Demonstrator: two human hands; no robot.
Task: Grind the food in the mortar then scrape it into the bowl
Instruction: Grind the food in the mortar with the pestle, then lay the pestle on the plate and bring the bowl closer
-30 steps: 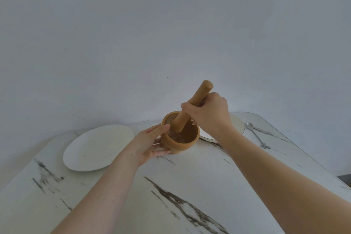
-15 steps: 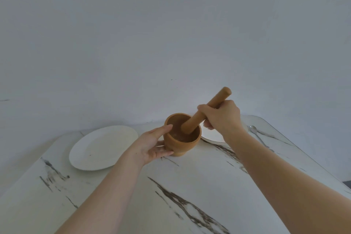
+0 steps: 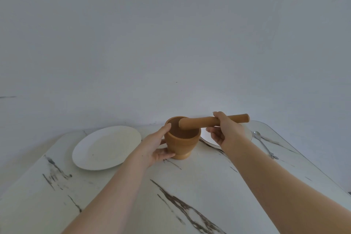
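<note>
**Pestle lying level across the mortar's mouth**

At the far left of the marbled white desk (image 3: 209, 186) we see a white plate (image 3: 106, 147), lying flat with nothing on it.

Just to its right, our left hand (image 3: 153, 148) holds the wooden mortar (image 3: 182, 144) by its left side. The thumb lies up against the rim and the fingers (image 3: 165, 155) curl round the lower body near the foot. The mortar stands upright on the desk, about mid-way across it and towards the far edge by the pale wall (image 3: 171, 34). Inside it we see brown ground food (image 3: 185, 134), a smooth-looking layer low in the cup.

The pestle (image 3: 201, 122) lies almost level, with its long axis running left to right. Its thick end sits at rim height over the mortar's mouth and its thin end points right, tipped a little upward. We cannot tell whether the thick end touches the food.

Our right hand (image 3: 226, 131) grips the pestle near the middle of the shaft, with its fingers closed round the wood.

Behind that hand sits the white bowl (image 3: 209, 141), just beside the mortar and largely hidden, so we cannot tell what is in it.

Furthest right, a metal spoon (image 3: 264, 143) lies on the desk, its bowl end towards the wall.
</note>
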